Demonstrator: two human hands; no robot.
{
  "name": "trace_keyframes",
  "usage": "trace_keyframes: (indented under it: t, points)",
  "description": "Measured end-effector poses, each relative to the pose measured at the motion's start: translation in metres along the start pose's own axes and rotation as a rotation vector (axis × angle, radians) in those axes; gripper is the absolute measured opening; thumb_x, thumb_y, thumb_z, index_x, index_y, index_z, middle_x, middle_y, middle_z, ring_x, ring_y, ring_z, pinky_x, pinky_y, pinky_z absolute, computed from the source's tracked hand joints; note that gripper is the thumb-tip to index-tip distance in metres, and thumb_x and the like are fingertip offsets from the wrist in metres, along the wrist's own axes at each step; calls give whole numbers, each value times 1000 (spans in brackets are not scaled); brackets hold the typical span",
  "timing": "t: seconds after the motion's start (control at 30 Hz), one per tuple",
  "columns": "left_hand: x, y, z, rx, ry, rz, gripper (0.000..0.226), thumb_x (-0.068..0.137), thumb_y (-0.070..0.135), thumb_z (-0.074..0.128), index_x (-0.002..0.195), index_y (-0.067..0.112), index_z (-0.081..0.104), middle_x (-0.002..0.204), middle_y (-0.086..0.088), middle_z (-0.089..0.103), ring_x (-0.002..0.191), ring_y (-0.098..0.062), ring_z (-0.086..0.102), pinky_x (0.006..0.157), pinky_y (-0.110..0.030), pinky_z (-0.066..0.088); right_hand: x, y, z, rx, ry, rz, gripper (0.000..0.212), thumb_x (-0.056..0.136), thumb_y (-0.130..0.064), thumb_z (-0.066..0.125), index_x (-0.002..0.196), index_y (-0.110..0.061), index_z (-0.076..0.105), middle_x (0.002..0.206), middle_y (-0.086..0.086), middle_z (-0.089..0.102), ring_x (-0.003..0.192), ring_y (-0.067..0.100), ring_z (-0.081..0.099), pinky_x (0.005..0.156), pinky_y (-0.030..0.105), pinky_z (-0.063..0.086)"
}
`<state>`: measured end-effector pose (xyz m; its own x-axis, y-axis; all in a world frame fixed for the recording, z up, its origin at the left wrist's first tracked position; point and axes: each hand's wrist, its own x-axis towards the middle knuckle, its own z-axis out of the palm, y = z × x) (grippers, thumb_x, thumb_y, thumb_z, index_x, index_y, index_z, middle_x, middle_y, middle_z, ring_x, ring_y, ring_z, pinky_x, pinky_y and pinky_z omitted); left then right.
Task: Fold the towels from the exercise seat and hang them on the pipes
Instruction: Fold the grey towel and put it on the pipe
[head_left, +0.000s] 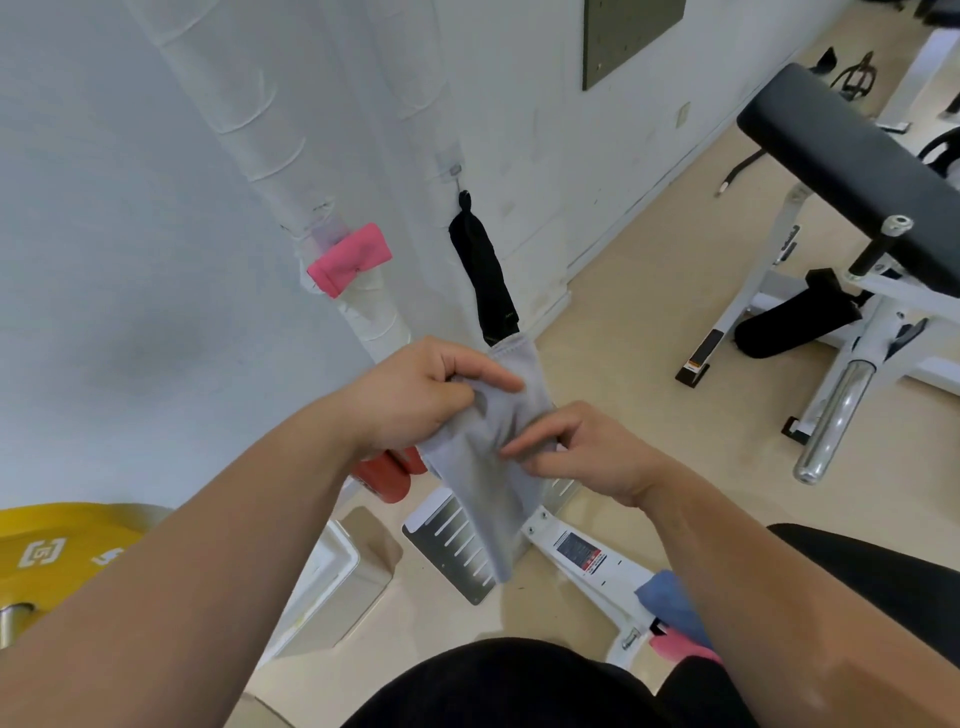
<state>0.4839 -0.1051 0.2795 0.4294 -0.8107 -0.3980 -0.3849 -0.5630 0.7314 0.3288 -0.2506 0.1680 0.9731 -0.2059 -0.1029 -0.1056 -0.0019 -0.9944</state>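
Just one grey towel (480, 486) between left hand (410, 397) and right hand (589, 460)

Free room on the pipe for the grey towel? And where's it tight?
Free: the wrapped pipe above the pink towel, and a shorter bare stretch between that towel and the left hand. Open floor lies between the black towel and the bench frame. Crowded: under the grey towel, slotted plates and red weights cluster.
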Motion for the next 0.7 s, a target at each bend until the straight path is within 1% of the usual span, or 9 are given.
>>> trace_keyframes:
  t: [0.1,0.13,0.2,0.27,0.33,0.4,0.53,0.6,0.7]
  points:
    - [-1,0,-9,6,100,-2,61,81,-2,40,105,39,78,53,1,43,49,-18,30,47,-20,29,13,12,2,-126,-51,82,29,75,-7,86,89,-33,82,96,-16,78,96,-3,67,86,14,48]
    - [-2,-2,-13,8,128,-9,60,81,-2,42,105,40,78,57,-1,51,52,-20,35,49,-22,32,16,17,2,-176,-59,98,28,73,-13,89,88,-36,81,95,-21,76,96,-6,66,85,11,46]
    - [-5,-12,-21,-7,175,-38,58,75,9,44,105,46,77,85,-11,74,69,-23,52,64,-33,51,21,29,1,-281,-74,125,28,72,-17,89,87,-38,79,92,-26,73,91,-13,62,80,5,42]
    - [-8,-27,-27,-26,238,-80,61,69,15,42,106,49,76,109,-11,76,81,-24,57,79,-43,56,21,43,-3,-378,-95,149,29,74,-13,84,87,-38,77,88,-29,69,86,-14,60,76,6,40]
    - [-13,-40,-32,-44,307,-103,63,68,14,41,106,51,76,110,-1,77,85,-24,61,80,-45,56,17,58,-9,-431,-112,185,31,75,-12,79,84,-41,73,83,-31,65,80,-12,57,71,9,39]
    - [-17,-52,-33,-62,354,-115,64,74,8,41,106,50,76,113,10,75,94,-20,66,84,-40,55,10,71,-16,-406,-100,211,34,75,-13,79,84,-44,71,86,-25,64,78,-7,56,70,11,40]
    - [-23,-77,-25,-145,433,-162,65,87,-10,38,113,37,75,119,9,71,98,-12,67,84,-26,54,-3,84,-23,-322,-75,267,38,79,-2,75,98,-35,73,104,-8,66,83,0,58,71,16,47]
    - [-26,-89,-17,-193,473,-175,64,88,-12,38,111,36,74,116,9,72,99,-14,67,88,-28,55,-10,88,-23,-183,-68,334,37,84,5,67,109,-22,72,115,7,61,88,14,62,69,23,55]
    - [-30,-107,-6,-263,491,-200,61,90,-12,41,112,36,73,115,11,71,108,-17,66,92,-27,52,-22,90,-23,106,67,399,39,90,10,54,114,-17,70,112,12,57,89,24,64,72,37,61]
